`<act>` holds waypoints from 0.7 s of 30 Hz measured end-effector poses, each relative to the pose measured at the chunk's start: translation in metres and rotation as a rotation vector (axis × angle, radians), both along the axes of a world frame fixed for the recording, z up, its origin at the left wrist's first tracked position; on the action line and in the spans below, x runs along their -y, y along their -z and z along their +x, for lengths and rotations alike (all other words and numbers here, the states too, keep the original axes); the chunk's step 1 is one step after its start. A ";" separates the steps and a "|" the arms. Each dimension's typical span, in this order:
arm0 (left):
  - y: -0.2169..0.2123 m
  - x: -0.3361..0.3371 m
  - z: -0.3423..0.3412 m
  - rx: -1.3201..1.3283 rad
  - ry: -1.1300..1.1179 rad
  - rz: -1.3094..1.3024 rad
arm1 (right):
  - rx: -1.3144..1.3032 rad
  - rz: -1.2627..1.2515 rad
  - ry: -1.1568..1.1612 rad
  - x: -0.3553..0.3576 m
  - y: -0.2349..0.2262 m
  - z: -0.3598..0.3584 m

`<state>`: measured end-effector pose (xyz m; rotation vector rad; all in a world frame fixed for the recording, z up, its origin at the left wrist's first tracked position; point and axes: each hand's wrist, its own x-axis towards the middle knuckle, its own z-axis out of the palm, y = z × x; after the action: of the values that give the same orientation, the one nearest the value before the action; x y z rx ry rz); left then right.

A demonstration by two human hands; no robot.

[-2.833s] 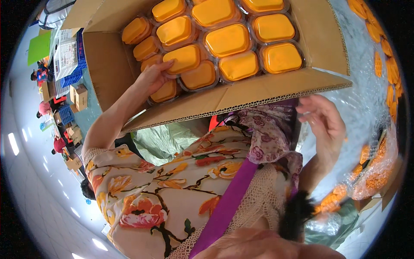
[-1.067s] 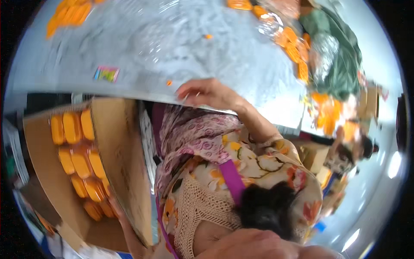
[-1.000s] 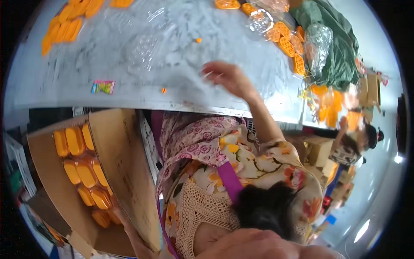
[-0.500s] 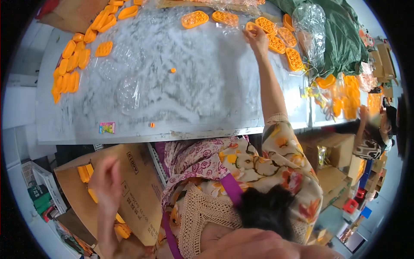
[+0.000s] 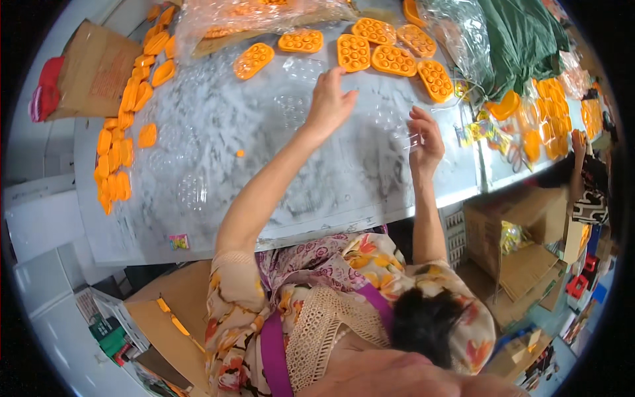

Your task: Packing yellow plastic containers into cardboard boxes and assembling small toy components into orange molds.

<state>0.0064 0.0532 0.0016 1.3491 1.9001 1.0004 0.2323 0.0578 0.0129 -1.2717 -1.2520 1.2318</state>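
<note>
My left hand [image 5: 331, 106] reaches over the table, its fingers stretched and thumb apart. Its fingertips are at the near edge of an orange oval tray with round cups [image 5: 354, 53]; whether they touch it is hard to tell. My right hand [image 5: 426, 140], fingers curled, has a clear moulded plastic insert [image 5: 395, 124] at its fingertips. Beyond the hands lie more orange cupped trays, among them one near the right hand [image 5: 436, 81] and one at the far left of the group [image 5: 254, 61]. Another clear insert [image 5: 291, 104] rests left of my left hand.
Orange shells [image 5: 122, 155] line the table's left side by a cardboard box [image 5: 99, 69]. A small orange piece [image 5: 240, 153] and a colourful packet [image 5: 178, 242] lie on the table [image 5: 297, 185]. Plastic wrap [image 5: 264, 16] and a green bag [image 5: 522, 46] are at the back.
My left hand has come up from over the cardboard box to the orange trays. My right hand has drawn back from a tray and now has a clear insert. The view has shifted.
</note>
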 end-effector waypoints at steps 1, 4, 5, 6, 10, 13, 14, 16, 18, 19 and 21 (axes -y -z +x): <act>0.017 -0.010 0.007 -0.221 0.000 0.167 | 0.335 0.215 -0.223 -0.003 -0.004 0.004; 0.025 -0.036 0.010 -0.304 -0.135 -0.013 | 0.717 0.378 -0.537 0.007 -0.014 0.021; 0.041 -0.038 0.004 -0.352 -0.195 -0.028 | 0.794 0.372 -0.579 0.012 -0.021 0.025; 0.045 -0.045 0.000 -0.347 -0.191 -0.028 | 0.883 0.360 -0.613 0.015 -0.028 0.031; 0.053 -0.076 0.000 -0.435 -0.228 -0.063 | 0.902 0.268 -0.609 0.015 -0.042 0.046; 0.068 -0.098 0.026 -0.264 -0.210 -0.053 | 0.892 0.186 -0.377 0.018 -0.057 0.047; 0.073 -0.103 0.040 -0.249 -0.192 -0.025 | 0.893 0.187 -0.376 0.019 -0.064 0.045; 0.076 -0.112 0.070 -0.203 -0.135 0.001 | 0.853 0.052 -0.282 0.019 -0.073 0.041; 0.056 -0.123 0.104 -0.131 -0.019 -0.015 | 0.904 0.093 -0.250 0.016 -0.069 0.053; 0.050 -0.128 0.113 -0.090 0.036 -0.028 | 0.935 0.124 -0.209 0.010 -0.069 0.056; 0.040 -0.130 0.115 -0.006 0.100 0.090 | 0.993 0.167 -0.173 -0.008 -0.067 0.063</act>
<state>0.1213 0.1831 -0.0381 1.4853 1.7916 1.0436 0.2956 0.0655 0.0797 -1.7405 -2.1379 0.5401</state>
